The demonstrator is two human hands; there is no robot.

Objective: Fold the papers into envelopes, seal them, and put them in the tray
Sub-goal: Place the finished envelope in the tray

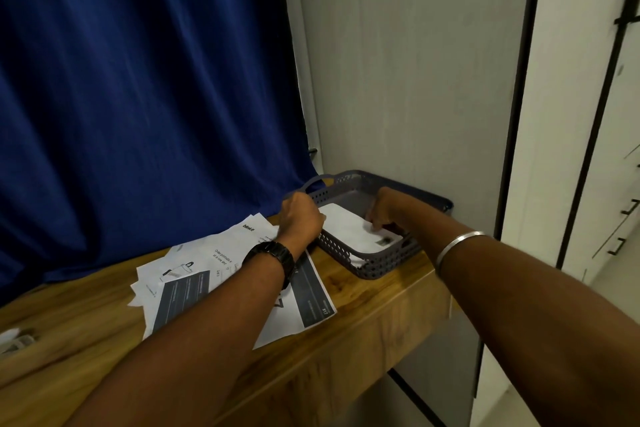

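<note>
A grey perforated tray [372,263] stands at the right end of the wooden table. Inside it lies a white folded envelope [349,229]. My right hand [384,210] reaches into the tray and its fingers grip the envelope's right part. My left hand [299,218], with a black watch at the wrist, sits at the tray's left rim with fingers curled, touching the envelope's left edge. Loose printed papers [214,274] lie on the table to the left of the tray, partly under my left forearm.
The wooden table [363,291] ends just right of the tray, with a drop beyond it. A blue curtain [138,80] hangs behind. A grey cabinet panel [415,62] rises right behind the tray. A small pale object [17,340] lies at the table's far left.
</note>
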